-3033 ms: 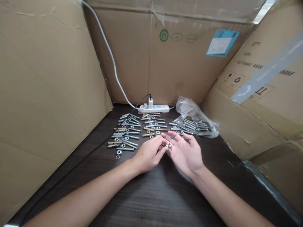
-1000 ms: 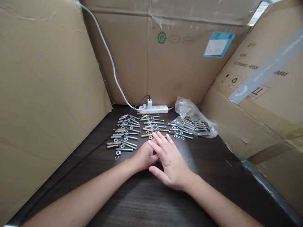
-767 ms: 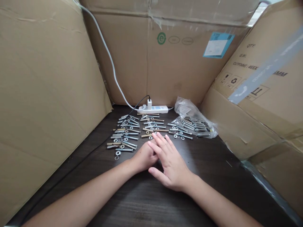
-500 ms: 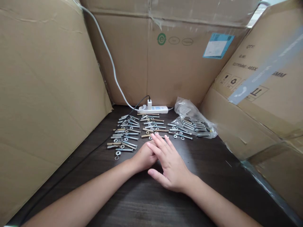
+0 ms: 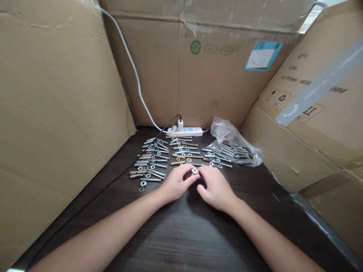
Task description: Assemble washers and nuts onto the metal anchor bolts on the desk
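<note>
Leftmost, a cardboard panel (image 5: pixel 56 113) stands well apart from the grip, and a black cable (image 5: pixel 93 200) runs along the dark table (image 5: pixel 181 241) between the two. Next, beyond and to the left of the grip, lies a cluster of bolts, sleeves, nuts and rings (image 5: pixel 153 160), its bolts mostly crosswise and slanting a little nearer at their right ends.

The left hand (image 5: pixel 177 182) comes in from the lower left with thumb and fingers closed together, pinching a shiny metal nut (image 5: pixel 194 171) at their tips. Straight beyond the pinch is a middle group of bolts and rings (image 5: pixel 185 151), laid nearly crosswise, with a white power strip (image 5: pixel 185 131) farther behind it and a large box (image 5: pixel 153 68) as backdrop.

The nut sits between the two hands, its opening facing up and toward the viewer; it looks nearly round, so I cannot tell a long axis. Close on its right is the right hand (image 5: pixel 217 188), back upward, fingers curled inward and thumb apart below; its fingertips are hidden, so whether they grip anything is unclear.

Beyond and to the right of the grip lie more slanted bolts (image 5: pixel 218 156), then a clear plastic bag (image 5: pixel 224 130) of fasteners. Rightmost, a printed carton (image 5: pixel 272 136) carries a strip of tape (image 5: pixel 317 88).
</note>
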Tool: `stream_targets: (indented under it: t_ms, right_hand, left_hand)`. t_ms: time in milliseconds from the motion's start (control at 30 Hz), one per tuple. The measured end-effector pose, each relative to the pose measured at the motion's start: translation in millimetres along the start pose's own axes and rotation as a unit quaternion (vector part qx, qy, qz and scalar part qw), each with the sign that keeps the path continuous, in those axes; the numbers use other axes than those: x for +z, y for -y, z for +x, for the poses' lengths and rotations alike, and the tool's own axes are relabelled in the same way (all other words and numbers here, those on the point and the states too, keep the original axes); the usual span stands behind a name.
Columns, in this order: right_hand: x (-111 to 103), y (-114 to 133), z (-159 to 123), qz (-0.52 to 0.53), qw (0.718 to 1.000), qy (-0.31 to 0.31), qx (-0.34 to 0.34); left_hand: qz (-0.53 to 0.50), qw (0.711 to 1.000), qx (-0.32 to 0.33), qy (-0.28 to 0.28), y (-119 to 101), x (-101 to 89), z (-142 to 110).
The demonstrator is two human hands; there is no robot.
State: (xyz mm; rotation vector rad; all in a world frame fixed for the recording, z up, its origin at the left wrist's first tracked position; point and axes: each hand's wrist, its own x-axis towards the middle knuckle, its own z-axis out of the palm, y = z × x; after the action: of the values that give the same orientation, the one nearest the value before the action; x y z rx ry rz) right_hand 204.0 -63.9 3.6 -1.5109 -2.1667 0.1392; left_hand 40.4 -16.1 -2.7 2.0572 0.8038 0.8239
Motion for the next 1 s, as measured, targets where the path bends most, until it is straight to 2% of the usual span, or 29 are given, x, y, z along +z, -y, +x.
stream_targets:
  t_ms: [167,333,500,833,1000]
  right_hand:
    - [3.4,1.6,-0.7,0.001,1.0,0.024,-0.01]
    - [16.7,-4.1,-1.1,0.03,0.998,0.052,-0.013]
    - [24.7,-8.4,-1.4,0.045,0.998,0.046,-0.01]
    - [23.3,-8.7,-1.1,0.057,0.998,0.027,-0.03]
    - [22.4,-7.5,-0.6,0.065,0.997,0.028,-0.025]
  left_hand:
    - [-0.006,1.0,0.002,0.0,1.3,1.1,-0.1]
    - [-0.002,1.0,0.013,0.003,1.5,1.0,-1.3]
    - [0.003,1.0,0.006,-0.001,-0.2,0.3,-2.3]
    - [-0.051,0.998,0.031,0.008,0.3,-0.4,-1.5]
    - [-0.049,0.999,0.011,-0.004,2.1,1.8,-1.2]
